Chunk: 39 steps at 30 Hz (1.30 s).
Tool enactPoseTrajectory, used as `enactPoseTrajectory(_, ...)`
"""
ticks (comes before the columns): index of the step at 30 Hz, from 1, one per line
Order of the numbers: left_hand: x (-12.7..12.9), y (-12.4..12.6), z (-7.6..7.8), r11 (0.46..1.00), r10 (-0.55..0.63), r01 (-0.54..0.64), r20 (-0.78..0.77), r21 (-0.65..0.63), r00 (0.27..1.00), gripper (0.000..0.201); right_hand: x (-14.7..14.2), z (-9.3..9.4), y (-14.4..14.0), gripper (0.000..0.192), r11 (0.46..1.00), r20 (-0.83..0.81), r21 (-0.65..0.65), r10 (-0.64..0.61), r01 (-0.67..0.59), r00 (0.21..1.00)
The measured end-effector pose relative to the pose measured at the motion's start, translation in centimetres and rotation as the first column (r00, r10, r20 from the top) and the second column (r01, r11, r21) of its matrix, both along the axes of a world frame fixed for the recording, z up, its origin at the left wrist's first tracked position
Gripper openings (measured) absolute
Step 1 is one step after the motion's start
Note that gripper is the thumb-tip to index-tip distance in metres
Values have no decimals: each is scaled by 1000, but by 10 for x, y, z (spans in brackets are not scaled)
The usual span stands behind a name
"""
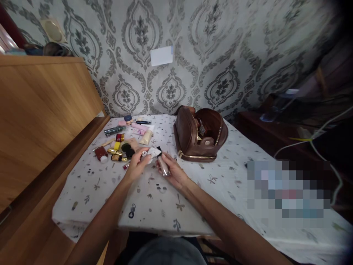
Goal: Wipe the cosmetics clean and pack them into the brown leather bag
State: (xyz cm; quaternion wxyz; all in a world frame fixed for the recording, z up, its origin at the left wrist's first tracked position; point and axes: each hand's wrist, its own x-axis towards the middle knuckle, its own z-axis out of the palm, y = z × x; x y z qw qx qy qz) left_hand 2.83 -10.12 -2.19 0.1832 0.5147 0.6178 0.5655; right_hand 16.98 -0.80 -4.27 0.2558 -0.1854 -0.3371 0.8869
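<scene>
I see one table under a white patterned cloth, with one wooden cabinet to its left. One brown pouch sits unzipped near the far edge, its contents too dim to count. Left of it lies a scatter of cosmetics; I make out two gold tubes and one red jar, the rest blur together. My left hand pinches one white wipe. My right hand is closed around one small silver tube, just above the cloth at mid-table.
</scene>
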Motion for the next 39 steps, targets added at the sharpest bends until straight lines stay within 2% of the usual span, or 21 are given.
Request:
enactPoseTrajectory(3,-5,2,-4,997,70,-71,24,15,997,29,-1,-1,-1,32,1000,-24,7,20,-20,1000)
enactPoseTrajectory(5,-4,2,-3,999,34,-34,-19,12,999,28,-3,-3,0,30,1000,-45,-6,5,-5,999)
enactPoseTrajectory(9,3,-3,9,978,-202,190,-150,-90,968,24,-3,-7,8,29,995,-66,-75,-77,72,995)
enactPoseTrajectory(12,9,-8,19,910,-390,355,-156,-213,908,23,-2,-11,17,29,993,-69,-86,-82,76,994)
enactPoseTrajectory(14,11,-10,22,878,-448,410,-122,-245,886,23,-1,-12,22,27,994,-69,-87,-72,66,995)
enactPoseTrajectory(16,11,-10,22,882,-440,409,-103,-235,892,24,-1,-10,22,26,995,-61,-96,-43,37,997)
enactPoseTrajectory(21,5,-3,6,979,-188,184,-49,-86,981,26,-1,-2,9,24,992,-50,-127,-14,7,999)
enactPoseTrajectory(23,3,0,0,994,-104,104,10,-41,995,28,-1,-1,5,22,989,-39,-148,-13,7,999)
enactPoseTrajectory(25,3,0,-2,997,-68,69,35,-31,997,29,-1,-1,6,21,982,-30,-186,-8,2,1000)
enactPoseTrajectory(28,5,-3,4,972,-177,181,39,-147,983,29,1,-2,14,20,968,-56,-248,-43,28,998)
enactPoseTrajectory(31,7,-7,11,879,-366,379,99,-289,925,29,5,-2,23,24,961,-60,-272,-64,46,996)
enactPoseTrajectory(33,7,-11,10,826,-444,452,105,-337,890,27,7,0,24,27,969,-55,-238,-84,68,995)
enactPoseTrajectory(35,6,-13,3,806,-453,440,65,-396,889,26,7,5,22,29,981,-77,-163,-121,108,990)
enactPoseTrajectory(39,5,-13,-11,807,-370,320,-3,-496,929,35,9,21,12,32,981,-143,42,-182,190,973)
